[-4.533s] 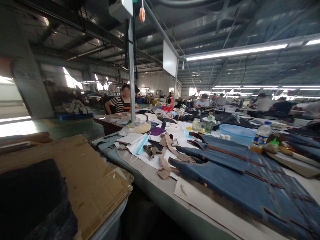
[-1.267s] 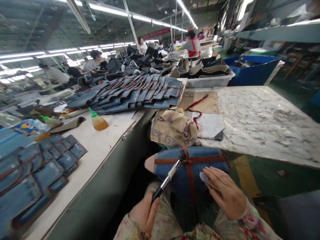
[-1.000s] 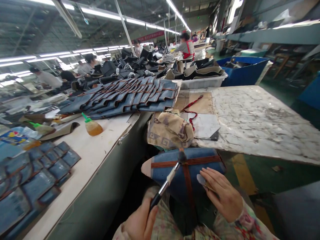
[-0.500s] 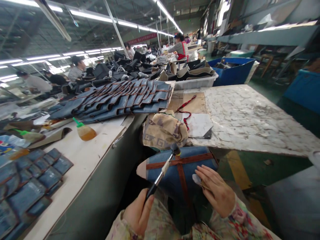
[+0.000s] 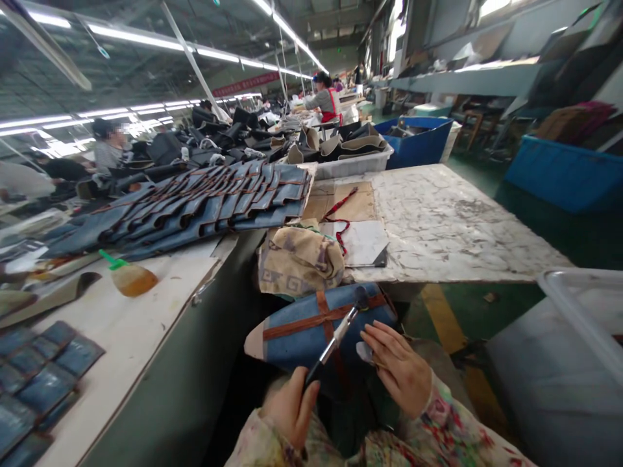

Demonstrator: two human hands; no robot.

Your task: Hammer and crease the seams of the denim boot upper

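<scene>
A hammer [image 5: 335, 338] with a dark head and a shiny shaft is gripped in my left hand [image 5: 294, 407], fingers wrapped round the dark handle. Its head is over the right part of a blue leather piece [image 5: 296, 329] with crossing brown straps; whether it touches cannot be made out. My right hand [image 5: 402, 371] lies at the right side of the leather, fingers extended and close together. Between its thumb and fingers is a small pale flat piece [image 5: 363, 351], mostly hidden. A patterned cloth bundle [image 5: 299, 259] sits just behind the leather.
Stacked blue strapped pieces [image 5: 214, 201] cover the table on the left, near a glue bottle [image 5: 131, 279] with a green nozzle. A worn white tabletop [image 5: 452, 220] extends right. A grey plastic bin [image 5: 549, 350] stands at my right; blue bins and several people are beyond.
The hammer head has shifted right along the brown strap, closer to my right hand. My view has turned to the right, bringing the grey bin further in.
</scene>
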